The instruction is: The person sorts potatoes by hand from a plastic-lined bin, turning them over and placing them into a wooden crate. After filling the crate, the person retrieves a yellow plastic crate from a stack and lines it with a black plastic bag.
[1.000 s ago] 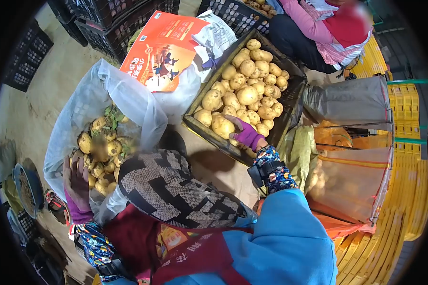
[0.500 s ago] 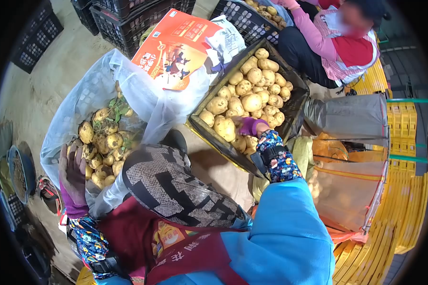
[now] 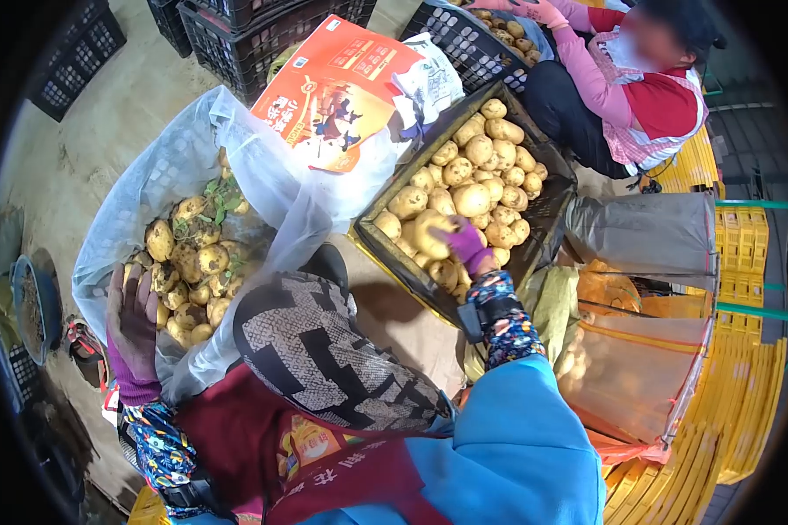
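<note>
- R hand: clenched round large potato, at near end of pile in black crate
- L hand: fingers released, flat against rim of mesh bag holding soiled spuds

Held potato: pale yellow with brown specks.
Right hand: purple glove.
Sleeve cover, behind the grip: dark blue with a busy multicoloured print.
Crate, under the grip: black lattice.
Left hand: purple glove, soiled dark brown.
Mesh bag, at the left hand: translucent white.
Carton, beyond the grip: orange-red with white lettering.
Trouser knee, between the hands: blocky grey-and-black scale pattern.
Jacket sleeve: bright blue.
Apron: dark red with white characters.
Co-worker's clothes: pink sleeve, red vest, pink check.
Stacked crates, right of the grip: yellow.
</note>
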A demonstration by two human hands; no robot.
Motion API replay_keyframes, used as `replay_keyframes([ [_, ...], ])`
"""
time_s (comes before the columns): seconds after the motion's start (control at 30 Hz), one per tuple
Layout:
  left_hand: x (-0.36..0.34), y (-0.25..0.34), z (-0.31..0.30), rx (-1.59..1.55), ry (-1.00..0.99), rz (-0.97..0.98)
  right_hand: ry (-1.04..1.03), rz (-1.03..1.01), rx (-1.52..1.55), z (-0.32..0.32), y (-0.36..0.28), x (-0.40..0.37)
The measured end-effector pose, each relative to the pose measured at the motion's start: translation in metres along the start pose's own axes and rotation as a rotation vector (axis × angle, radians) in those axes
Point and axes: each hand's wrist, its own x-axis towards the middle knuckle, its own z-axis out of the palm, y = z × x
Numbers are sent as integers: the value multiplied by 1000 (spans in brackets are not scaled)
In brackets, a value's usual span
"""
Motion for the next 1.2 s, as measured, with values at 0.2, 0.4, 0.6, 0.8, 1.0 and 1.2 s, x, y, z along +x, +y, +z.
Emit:
replay_keyframes([
  [0.2, 4, -4, 4, 11, 14, -13, 284, 195, -211, -21, -33, 51],
  [0.4, 5, -3, -17, -47, -61, 37, 386, 225, -879, -4, 12, 118],
  [0.6, -8, 13, -14, -45, 111, 167, 151, -445, -322, 12, -199, 78],
  [0.8, -6, 35, -24, -303, 215, 128, -793, -846, -697, 234, -326, 6],
  [1.0, -16, 52, -11, -198, 370, 179, -814, -640, -1448, 444, -224, 7],
  [1.2, -21, 62, -5, -114, 332, 153, -995, -445, -862, 454, -195, 61],
])
